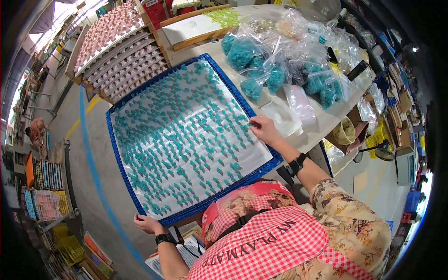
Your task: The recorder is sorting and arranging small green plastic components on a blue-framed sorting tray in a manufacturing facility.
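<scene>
A wide blue tray (110,129) lies in front of me at a slant, lined with a white sheet (233,165). Many small teal clustered pieces (177,171) stand on the sheet in rough rows, thinner toward the near right side. My right hand (266,130) is closed over the tray's right rim, its fingertips beside the outermost teal pieces. At the near left corner my left hand (148,224) has its fingers curled against the rim; its grip is partly hidden.
A rack of stacked trays with pinkish pieces (123,56) stands beyond the tray at left. Clear bags of teal pieces (254,60) crowd the table (322,128) at right. A wood-framed board (198,28) lies at the back. Crates (70,249) line the far left floor.
</scene>
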Motion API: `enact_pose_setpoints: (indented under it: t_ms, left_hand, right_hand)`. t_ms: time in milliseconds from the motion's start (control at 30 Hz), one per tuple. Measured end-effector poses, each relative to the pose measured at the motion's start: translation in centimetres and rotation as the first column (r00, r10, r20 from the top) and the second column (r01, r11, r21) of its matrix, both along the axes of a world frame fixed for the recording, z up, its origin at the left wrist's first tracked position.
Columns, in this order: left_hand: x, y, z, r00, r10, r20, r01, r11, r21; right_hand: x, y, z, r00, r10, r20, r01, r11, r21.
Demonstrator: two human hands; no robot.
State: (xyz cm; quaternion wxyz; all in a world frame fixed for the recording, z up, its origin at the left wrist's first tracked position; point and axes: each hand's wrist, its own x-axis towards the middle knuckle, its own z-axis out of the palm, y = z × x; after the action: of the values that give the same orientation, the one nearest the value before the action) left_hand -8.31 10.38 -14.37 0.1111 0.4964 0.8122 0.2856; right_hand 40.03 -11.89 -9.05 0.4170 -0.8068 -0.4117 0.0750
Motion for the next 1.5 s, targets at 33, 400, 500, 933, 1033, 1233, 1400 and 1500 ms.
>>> enact_pose_setpoints:
  t_ms: [33,400,500,933,1033,1233,1400,1500]
  left_hand:
    - [0.3,-0.1,0.4,1.0,0.012,0.004,-0.012,1.0,-0.021]
    - [-1.3,0.6,-1.8,0.999,-0.036,-0.012,0.036,0.999,0.015]
    - [-1.3,1.0,-2.1,1.0,-0.017,-0.016,0.017,1.0,-0.003]
    - [-0.5,0.2,-0.7,0.999,-0.001,-0.051,-0.002,0.998,-0.062]
    - [-0.6,0.4,-0.9,0.999,0.012,-0.041,-0.015,0.997,-0.07]
    - [-0.1,0.4,-0.3,0.999,-0.028,-0.04,0.026,0.998,-0.052]
    - [-0.3,0.4,-0.6,0.999,-0.01,-0.038,0.008,0.998,-0.054]
    - [-0.9,0.7,-1.5,0.999,-0.002,-0.033,0.0,0.998,-0.059]
  right_hand:
    - [-0.3,-0.4,0.2,1.0,0.012,-0.013,-0.012,1.0,0.003]
    - [-3.4,-0.5,0.7,0.965,0.115,0.235,-0.064,0.975,-0.211]
    - [-3.1,-0.8,-0.2,0.963,0.109,0.248,-0.058,0.978,-0.202]
    - [-2.6,1.4,-0.4,0.903,0.141,0.406,-0.036,0.966,-0.255]
    - [-2.9,0.0,-0.4,0.927,0.209,0.311,-0.116,0.949,-0.292]
    - [-4.2,0.3,0.3,0.85,0.234,0.471,-0.202,0.972,-0.117]
    - [-4.3,0.8,0.3,0.855,0.247,0.456,-0.188,0.967,-0.171]
    - [-4.2,1.1,0.3,0.845,0.24,0.478,-0.21,0.971,-0.116]
